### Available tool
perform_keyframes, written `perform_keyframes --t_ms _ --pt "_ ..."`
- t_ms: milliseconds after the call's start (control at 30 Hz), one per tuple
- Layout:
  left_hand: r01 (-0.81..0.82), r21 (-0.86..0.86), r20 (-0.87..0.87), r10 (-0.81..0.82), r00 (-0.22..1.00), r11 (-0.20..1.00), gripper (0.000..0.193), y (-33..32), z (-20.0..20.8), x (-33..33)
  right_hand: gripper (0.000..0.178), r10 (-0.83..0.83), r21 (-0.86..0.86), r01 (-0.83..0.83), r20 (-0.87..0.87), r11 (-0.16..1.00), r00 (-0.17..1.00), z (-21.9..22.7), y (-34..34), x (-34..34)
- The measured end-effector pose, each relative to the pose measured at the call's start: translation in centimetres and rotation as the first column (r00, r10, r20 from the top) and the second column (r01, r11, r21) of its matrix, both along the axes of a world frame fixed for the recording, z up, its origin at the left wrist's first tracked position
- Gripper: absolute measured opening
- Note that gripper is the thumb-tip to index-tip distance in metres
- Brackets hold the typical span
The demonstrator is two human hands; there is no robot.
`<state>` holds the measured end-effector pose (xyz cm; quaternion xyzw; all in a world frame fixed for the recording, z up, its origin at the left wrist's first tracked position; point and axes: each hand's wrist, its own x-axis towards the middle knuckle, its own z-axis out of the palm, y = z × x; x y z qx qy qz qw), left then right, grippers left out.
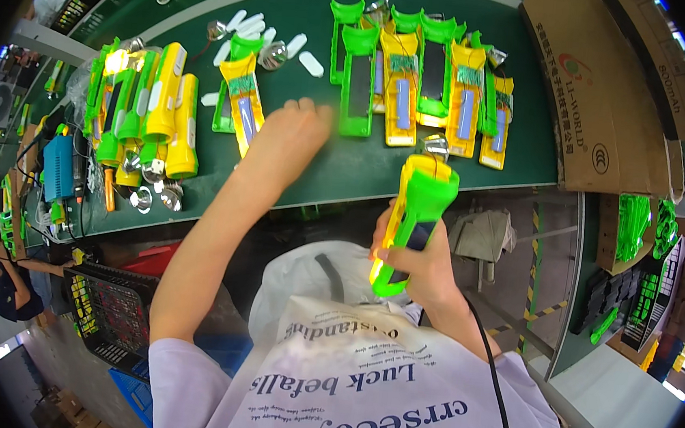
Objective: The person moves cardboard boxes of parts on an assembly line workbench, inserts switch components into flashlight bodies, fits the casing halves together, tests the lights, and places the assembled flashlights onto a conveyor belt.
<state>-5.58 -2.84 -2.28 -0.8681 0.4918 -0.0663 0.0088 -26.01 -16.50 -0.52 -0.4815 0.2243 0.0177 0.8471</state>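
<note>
right hand (422, 262) grips near torch (413, 220), steadying it | left hand (292, 132) fingers curled, empty, reaching far for open torch half (241, 99)

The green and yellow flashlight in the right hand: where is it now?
In the head view, the flashlight is right of centre, gripped by the right hand just off the near edge of the green table, below the row of open flashlight halves.

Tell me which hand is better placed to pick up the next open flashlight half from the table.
Left. The left hand is already stretched over the green table, empty, beside the open halves. The right hand is busy gripping a yellow-green flashlight near the body.
</note>
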Motion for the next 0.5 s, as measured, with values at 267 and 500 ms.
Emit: perform_keyframes --t_ms 267,500 --pt "-0.219 -0.383 -0.648 -0.093 0.756 0.897 0.030 2.8 3.8 -4.3 0.075 0.174 -0.485 -0.185 -0.068 0.855 0.982 1.0 0.2 -1.4" --pt "-0.781 -0.430 -0.748 -0.664 0.027 0.453 0.031 3.7 2.4 -9.6 0.055 0.176 0.138 -0.172 -0.020 0.975 0.984 0.6 0.0 -0.2"
